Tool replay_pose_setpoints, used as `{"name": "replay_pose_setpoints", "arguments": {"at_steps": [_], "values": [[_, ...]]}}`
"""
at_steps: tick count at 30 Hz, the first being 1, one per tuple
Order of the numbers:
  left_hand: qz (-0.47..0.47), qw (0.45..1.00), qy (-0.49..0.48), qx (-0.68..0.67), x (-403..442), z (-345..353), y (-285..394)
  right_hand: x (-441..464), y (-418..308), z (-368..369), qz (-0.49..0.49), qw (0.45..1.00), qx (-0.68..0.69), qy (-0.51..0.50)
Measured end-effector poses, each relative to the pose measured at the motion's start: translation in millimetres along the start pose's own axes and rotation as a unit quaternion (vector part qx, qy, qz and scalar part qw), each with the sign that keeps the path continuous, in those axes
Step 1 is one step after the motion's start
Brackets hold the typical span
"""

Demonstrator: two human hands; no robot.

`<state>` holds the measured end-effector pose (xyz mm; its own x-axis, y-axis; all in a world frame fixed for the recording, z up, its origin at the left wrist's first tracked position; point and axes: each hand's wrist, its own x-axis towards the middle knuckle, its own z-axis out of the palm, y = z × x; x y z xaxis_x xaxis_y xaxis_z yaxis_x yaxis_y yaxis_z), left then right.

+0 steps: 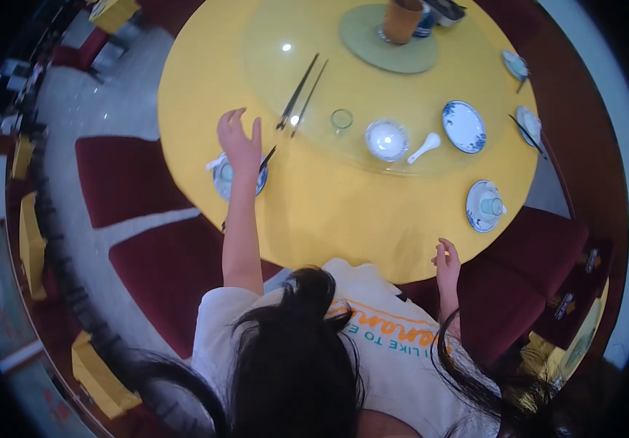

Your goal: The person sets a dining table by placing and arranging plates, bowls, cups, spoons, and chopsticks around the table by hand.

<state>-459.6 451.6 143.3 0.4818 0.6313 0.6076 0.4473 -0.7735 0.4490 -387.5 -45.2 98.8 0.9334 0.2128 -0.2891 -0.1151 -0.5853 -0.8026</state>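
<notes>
My left hand (238, 142) is raised over the left side of the table with its fingers apart and nothing in them. Beneath and behind it lies a blue-and-white plate (261, 182), partly hidden by my wrist, with a dark chopstick (268, 158) across its edge. To the right of that hand, a pair of chopsticks (298, 91) lies on the glass turntable (278, 44). My right hand (446, 263) hovers by the table's near edge, loosely bent, fingers apart and holding nothing. Nearest to it stands a plate (478, 223) with a small glass cup (489, 208) on it.
On the turntable are a glass (341, 120), a white bowl (387, 140), a white spoon (424, 147) and an oval plate (464, 127). A brown cup (402, 22) stands farther back. More place settings line the right edge. Dark red chairs (128, 179) surround the yellow table (314, 219).
</notes>
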Motion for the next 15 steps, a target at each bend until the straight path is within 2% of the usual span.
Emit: {"name": "replay_pose_setpoints", "arguments": {"at_steps": [4, 7, 10, 15], "values": [[-0.111, 0.986, 0.046, 0.116, -74, -78, -29, 10, -10, 13, -0.019, 0.999, 0.014, -0.047], [-0.200, 0.969, 0.004, 0.145, -128, -95, -40, 19, -20, 25, -0.050, 0.996, 0.009, -0.076], [-0.209, 0.969, -0.033, 0.128, -141, -82, -43, 25, -35, 34, -0.062, 0.992, 0.011, -0.109], [-0.182, 0.979, -0.058, 0.069, -113, -44, -66, 23, -45, 36, -0.079, 0.989, -0.004, -0.128]]}}
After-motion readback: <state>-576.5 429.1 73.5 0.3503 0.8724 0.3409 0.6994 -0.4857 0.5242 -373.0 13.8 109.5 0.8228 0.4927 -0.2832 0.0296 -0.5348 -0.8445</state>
